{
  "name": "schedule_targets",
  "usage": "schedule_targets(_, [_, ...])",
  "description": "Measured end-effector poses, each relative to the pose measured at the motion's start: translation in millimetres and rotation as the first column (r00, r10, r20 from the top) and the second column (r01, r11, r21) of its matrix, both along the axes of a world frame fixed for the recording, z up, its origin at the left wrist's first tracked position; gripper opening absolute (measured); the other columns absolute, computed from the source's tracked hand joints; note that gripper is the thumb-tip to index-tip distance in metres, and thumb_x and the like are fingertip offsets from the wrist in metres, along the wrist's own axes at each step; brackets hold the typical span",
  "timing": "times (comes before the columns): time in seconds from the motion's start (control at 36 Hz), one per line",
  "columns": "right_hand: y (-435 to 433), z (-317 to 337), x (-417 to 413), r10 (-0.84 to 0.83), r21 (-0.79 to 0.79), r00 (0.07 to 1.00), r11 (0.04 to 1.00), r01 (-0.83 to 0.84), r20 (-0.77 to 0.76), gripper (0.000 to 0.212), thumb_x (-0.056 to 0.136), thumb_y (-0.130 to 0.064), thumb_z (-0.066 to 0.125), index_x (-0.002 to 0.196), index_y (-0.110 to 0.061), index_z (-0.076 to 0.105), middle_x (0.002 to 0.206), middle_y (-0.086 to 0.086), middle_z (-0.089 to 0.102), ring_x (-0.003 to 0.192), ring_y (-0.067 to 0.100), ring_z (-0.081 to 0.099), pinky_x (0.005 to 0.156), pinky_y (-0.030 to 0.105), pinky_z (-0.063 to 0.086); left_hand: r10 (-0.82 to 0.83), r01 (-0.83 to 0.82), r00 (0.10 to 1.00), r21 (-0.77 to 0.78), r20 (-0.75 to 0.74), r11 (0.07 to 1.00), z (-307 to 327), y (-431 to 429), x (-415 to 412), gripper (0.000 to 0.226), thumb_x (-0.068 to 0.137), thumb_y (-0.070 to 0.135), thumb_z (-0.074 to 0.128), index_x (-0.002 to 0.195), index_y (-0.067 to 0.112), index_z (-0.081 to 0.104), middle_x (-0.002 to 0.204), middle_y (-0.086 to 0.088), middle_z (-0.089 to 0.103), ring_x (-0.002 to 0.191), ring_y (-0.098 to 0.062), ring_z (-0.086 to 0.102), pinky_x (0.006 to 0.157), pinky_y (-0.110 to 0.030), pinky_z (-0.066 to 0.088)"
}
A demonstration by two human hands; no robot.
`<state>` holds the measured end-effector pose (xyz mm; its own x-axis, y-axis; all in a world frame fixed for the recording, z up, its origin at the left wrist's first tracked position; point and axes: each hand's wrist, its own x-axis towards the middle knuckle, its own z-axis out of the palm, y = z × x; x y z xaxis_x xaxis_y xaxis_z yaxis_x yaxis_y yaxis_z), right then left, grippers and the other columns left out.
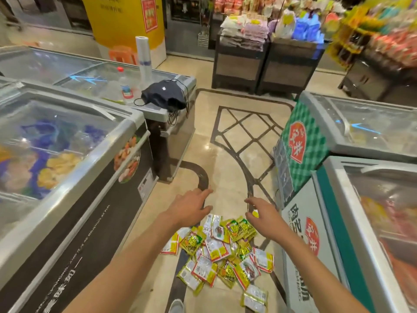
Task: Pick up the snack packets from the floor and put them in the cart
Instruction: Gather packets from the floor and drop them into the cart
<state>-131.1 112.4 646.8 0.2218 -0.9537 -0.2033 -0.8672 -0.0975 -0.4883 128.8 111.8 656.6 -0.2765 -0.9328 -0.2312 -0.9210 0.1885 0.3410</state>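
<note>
Below, snack packets (222,254) heaped on floor (237,154) between glass-lidded freezers (67,154).

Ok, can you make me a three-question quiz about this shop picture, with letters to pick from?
1. Where is the pile of snack packets?
A. on the floor
B. on a freezer lid
C. in a cart

2. What colour is the cap on the water bottle?
A. blue
B. red
C. green

3. What are the left hand and right hand doing?
A. both gripping packets
B. both empty with spread fingers
C. one holding the bottle

Answers: 1 A, packets lie on the tiles between the freezers. 2 B, its top is red. 3 B, nothing is held.
</note>
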Motion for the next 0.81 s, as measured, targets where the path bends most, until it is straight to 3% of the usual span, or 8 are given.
schedule_targets(0.22, [-22.2,-32.8,32.9,-0.044,0.083,0.997,0.995,0.048,-0.056,0.043,0.091,-0.035,0.055,0.132,-0.025,0.048,0.127,0.0,0.053,0.119,0.021,0.052,0.098,0.041,0.043,-0.047,0.046,0.999,0.06,0.016,0.997,-35.2,-42.9,29.6,0.056,0.1,0.05,0.038,0.152,0.032,0.025,0.148,0.0,0.039,0.132,-0.026,0.044,0.104,-0.05,0.038])
schedule_targets(0.33, [-24.7,-52.6,36.3,-0.048,0.147,0.993,0.987,0.063,-0.108,0.045,0.091,-0.035,0.052,0.135,-0.025,0.046,0.136,0.0,0.047,0.126,0.023,0.046,0.103,0.045,0.039,-0.056,0.054,0.998,0.099,0.015,0.994,-56.0,-58.1,33.9,0.057,0.099,0.05,0.04,0.151,0.031,0.026,0.152,0.002,0.035,0.134,-0.025,0.042,0.105,-0.051,0.038])
schedule_targets(0.58, [-47.6,-113.8,33.5,-0.018,0.287,0.988,0.956,0.062,-0.155,0.047,0.091,-0.033,0.053,0.136,-0.025,0.045,0.139,0.0,0.044,0.127,0.022,0.045,0.101,0.036,0.04,-0.053,0.037,0.997,0.267,0.053,0.963,-117.5,-75.1,25.2,0.059,0.1,0.052,0.038,0.153,0.029,0.024,0.157,0.0,0.027,0.139,-0.027,0.036,0.107,-0.052,0.035])
schedule_targets(0.81, [-75.4,-191.5,38.8,0.06,0.373,0.984,0.928,0.006,-0.166,0.049,0.091,-0.034,0.05,0.138,-0.022,0.044,0.141,0.004,0.043,0.128,0.026,0.043,0.102,0.041,0.039,0.02,-0.043,0.997,0.327,0.073,0.944,-195.4,-87.3,9.6,0.055,0.098,0.048,0.041,0.149,0.028,0.032,0.154,-0.002,0.032,0.133,-0.03,0.043,0.103,-0.053,0.041])
